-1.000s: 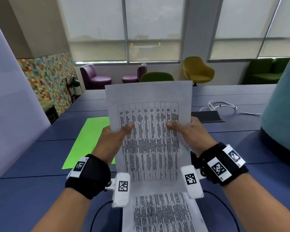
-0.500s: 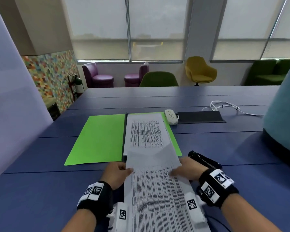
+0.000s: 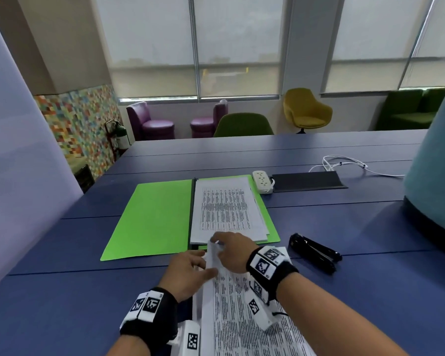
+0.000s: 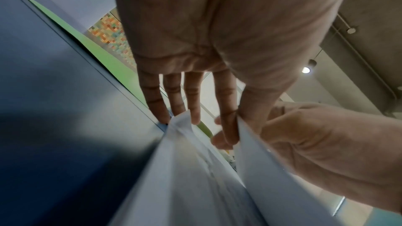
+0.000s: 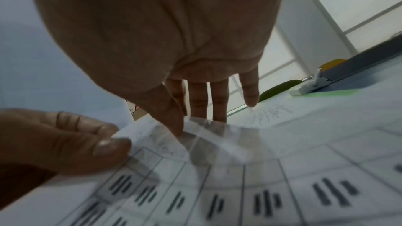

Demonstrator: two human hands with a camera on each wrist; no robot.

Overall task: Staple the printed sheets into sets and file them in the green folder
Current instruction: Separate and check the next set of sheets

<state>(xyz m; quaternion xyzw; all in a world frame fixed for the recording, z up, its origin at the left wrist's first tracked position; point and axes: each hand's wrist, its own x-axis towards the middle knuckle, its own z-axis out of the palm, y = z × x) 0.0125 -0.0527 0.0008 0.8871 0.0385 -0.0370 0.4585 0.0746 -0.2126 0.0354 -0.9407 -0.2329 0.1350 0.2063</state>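
Nearest the person, a loose stack of printed sheets (image 3: 244, 317) lies on the blue table (image 3: 62, 291). The left hand (image 3: 188, 272) pinches its far left corner between thumb and forefinger; the right hand (image 3: 233, 251) pinches the top sheet's curled far edge, other fingers straight. Just beyond the stack lies the open green folder (image 3: 152, 217), another set of printed pages (image 3: 225, 211) on its right half. Right of the folder lies a black stapler (image 3: 315, 251); beyond the folder, touching its far right corner, a white power strip (image 3: 262, 181).

Head overhead; wrists close on sheets (image 3: 242, 317)
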